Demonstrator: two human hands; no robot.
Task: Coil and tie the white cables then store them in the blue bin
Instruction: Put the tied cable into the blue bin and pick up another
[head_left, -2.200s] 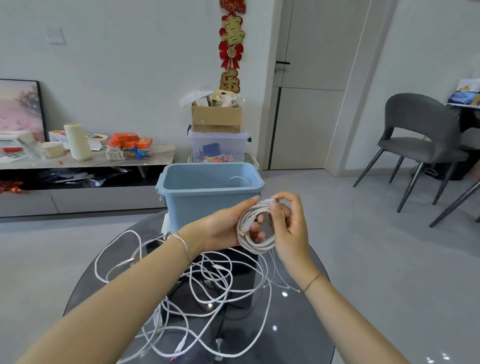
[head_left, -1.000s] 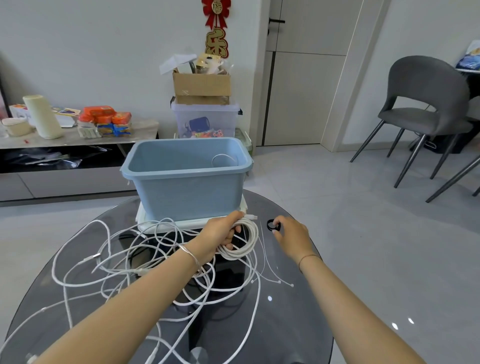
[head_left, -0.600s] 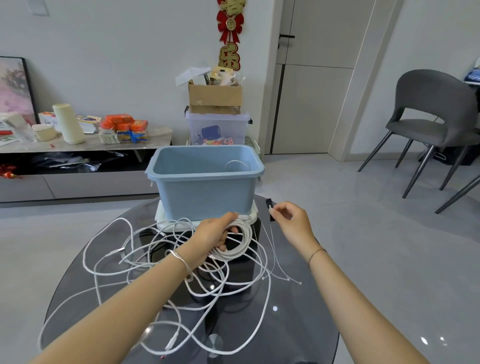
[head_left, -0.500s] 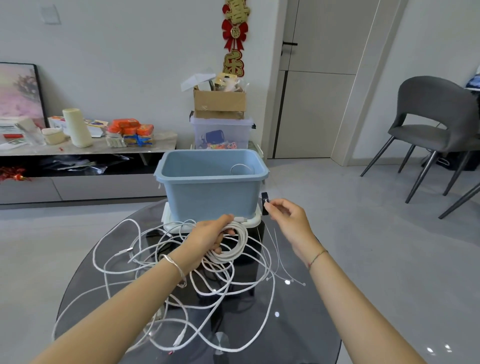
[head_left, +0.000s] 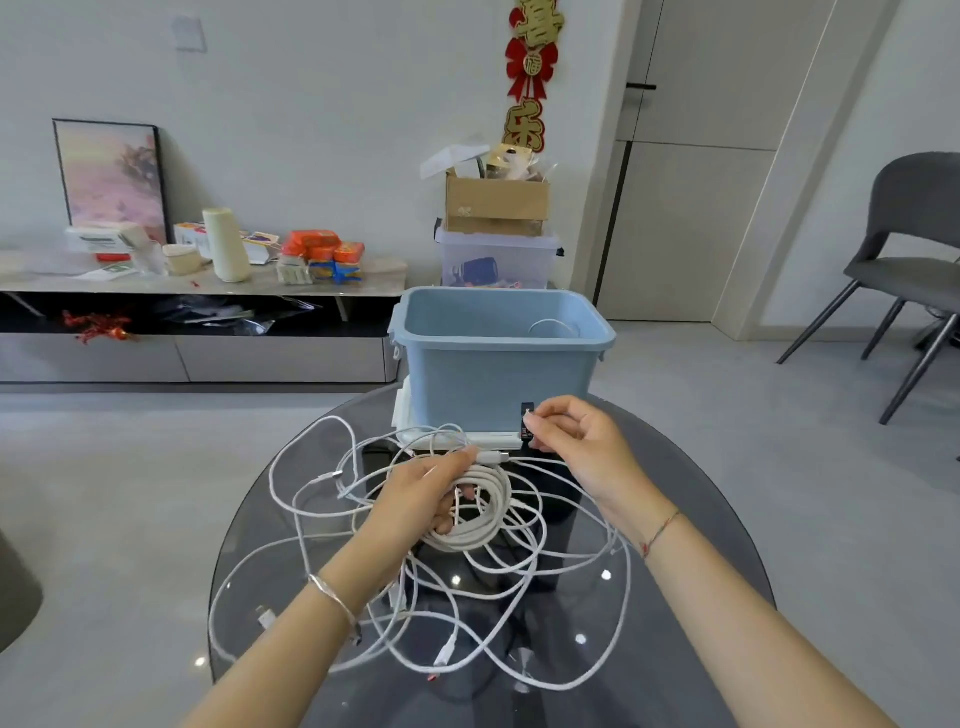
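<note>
Left hand: fingers curled through the coiled white cable, gripping its loops just above the glass table.
Right hand: thumb and forefinger pinching a small black tie, other fingers loosely curled.
Tie to coil: up and right of it, near, not touching; in front of the blue bin.
Tie axis: upright.
Coil axis: ring tilted towards the camera, plug end poking right, towards the right hand.
Next, likely: tie brought down-left across the loops.

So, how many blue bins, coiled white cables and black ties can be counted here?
blue bin: 1
coiled white cables: 2, one in the left hand, one in the bin
black tie, in the right hand: 1
Total: 4; loose cables too tangled to count.
</note>
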